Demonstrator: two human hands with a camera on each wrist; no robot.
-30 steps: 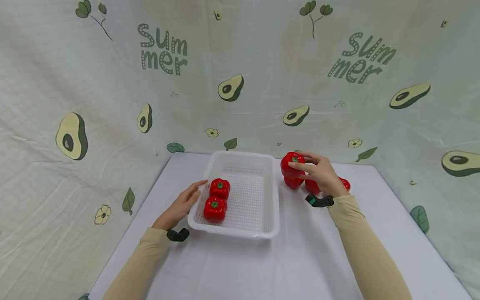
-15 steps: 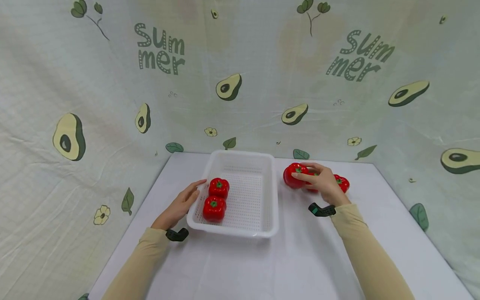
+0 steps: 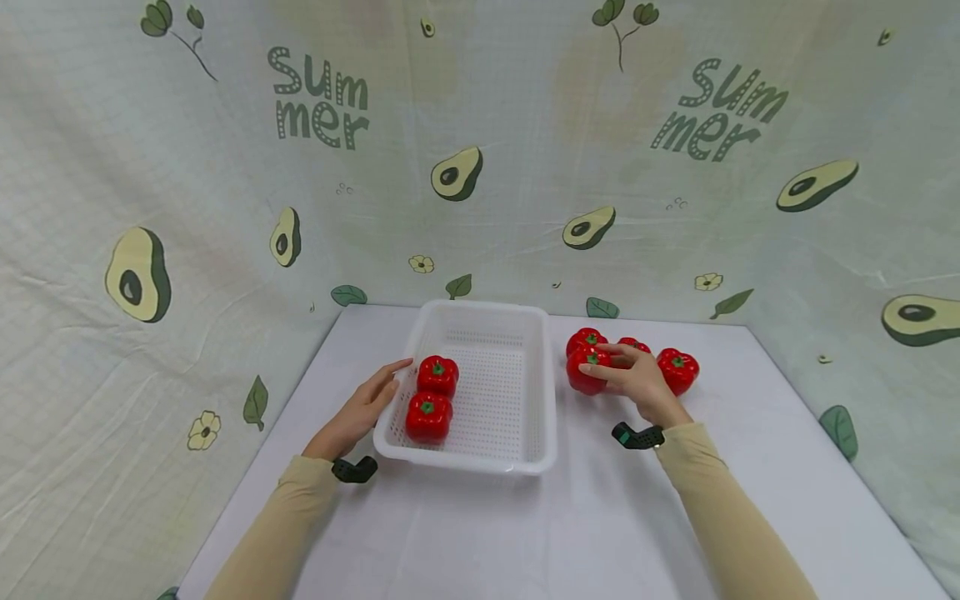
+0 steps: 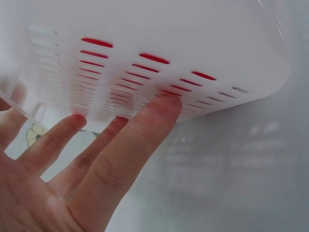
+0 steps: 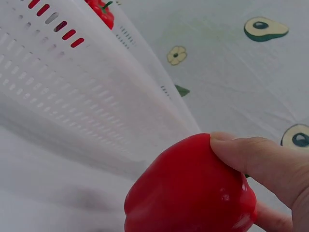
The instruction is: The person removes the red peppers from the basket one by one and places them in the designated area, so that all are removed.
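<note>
A white perforated plastic basket [image 3: 491, 392] stands mid-table with two red bell peppers along its left side, a nearer pepper [image 3: 429, 419] and a farther pepper [image 3: 437, 377]. With fairly straight fingers, my left hand [image 3: 363, 408] touches the basket's outer left wall [image 4: 203, 29]. To the right of the basket, my right hand [image 3: 645, 385] grips a red bell pepper [image 3: 583, 377] between thumb and fingers. In the right wrist view, the thumb lies on the gripped pepper [image 5: 188, 188]; the other fingers are mostly hidden behind it. I cannot tell whether this pepper touches the table.
Close behind the gripped pepper sits another red pepper [image 3: 585, 337]. One more pepper [image 3: 636, 343] is partly hidden by the right hand, and a further pepper [image 3: 678, 372] lies right of it. A printed cloth [image 3: 517, 167] hangs behind the white table [image 3: 480, 542].
My right hand has come down and nearer to me, a pepper still between its fingers. A pepper now shows behind that one, and the rightmost pepper is more visible. The left hand stays put.
</note>
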